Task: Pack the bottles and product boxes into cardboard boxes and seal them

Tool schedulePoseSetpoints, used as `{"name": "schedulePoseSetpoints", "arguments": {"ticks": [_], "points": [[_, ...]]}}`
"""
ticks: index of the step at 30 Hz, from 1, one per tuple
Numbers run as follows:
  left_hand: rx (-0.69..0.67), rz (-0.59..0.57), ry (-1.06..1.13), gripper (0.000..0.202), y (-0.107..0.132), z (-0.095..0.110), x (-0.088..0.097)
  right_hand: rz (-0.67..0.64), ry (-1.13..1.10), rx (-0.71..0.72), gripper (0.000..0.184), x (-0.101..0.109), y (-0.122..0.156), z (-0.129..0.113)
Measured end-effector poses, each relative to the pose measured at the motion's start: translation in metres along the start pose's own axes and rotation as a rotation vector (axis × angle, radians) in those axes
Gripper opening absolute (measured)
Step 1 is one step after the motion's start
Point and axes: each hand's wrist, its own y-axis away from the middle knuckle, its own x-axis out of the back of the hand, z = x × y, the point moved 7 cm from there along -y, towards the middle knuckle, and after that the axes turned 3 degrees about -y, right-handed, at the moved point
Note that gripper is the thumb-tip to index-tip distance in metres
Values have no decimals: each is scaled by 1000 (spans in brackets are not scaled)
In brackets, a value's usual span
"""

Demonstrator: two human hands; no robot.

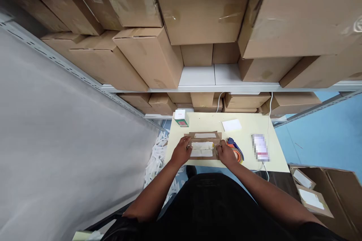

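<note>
My left hand (181, 151) grips the left edge of a small brown cardboard box (201, 139), its fingers closed on the side. At the opposite edge my right hand (226, 153) is closed on the same box. White strips lie across its upper face, and a small yellow mark shows near the right end. Whether the strips are labels or something inside cannot be made out. The box rests at the front edge of the pale table (203, 120). Just right of my right hand lies a blue tape dispenser (232, 142) with an orange roll.
A small white-and-green box (181, 118) stands at the table's back left. White paper (232, 125) and a blurred-out phone-like item (260, 147) with a cable lie to the right. Shelves (198, 89) of cartons rise ahead. An open carton (328, 196) sits lower right; paper shreds (157, 154) lie left.
</note>
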Motion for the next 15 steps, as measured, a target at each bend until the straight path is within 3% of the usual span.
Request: {"name": "schedulePoseSetpoints", "arguments": {"ticks": [4,10,12,15], "points": [[-53,-74,15,55,-26,-8,1,33,57,-83,20,3,-15,-7],[-67,-89,-15,63,-73,-11,-3,76,130,-258,26,9,-53,-15],[-54,-111,-17,65,-83,-10,-7,64,129,-286,29,8,-64,-19],[-78,-51,-36,60,-86,-4,-6,26,92,-296,30,10,-66,-16]]}}
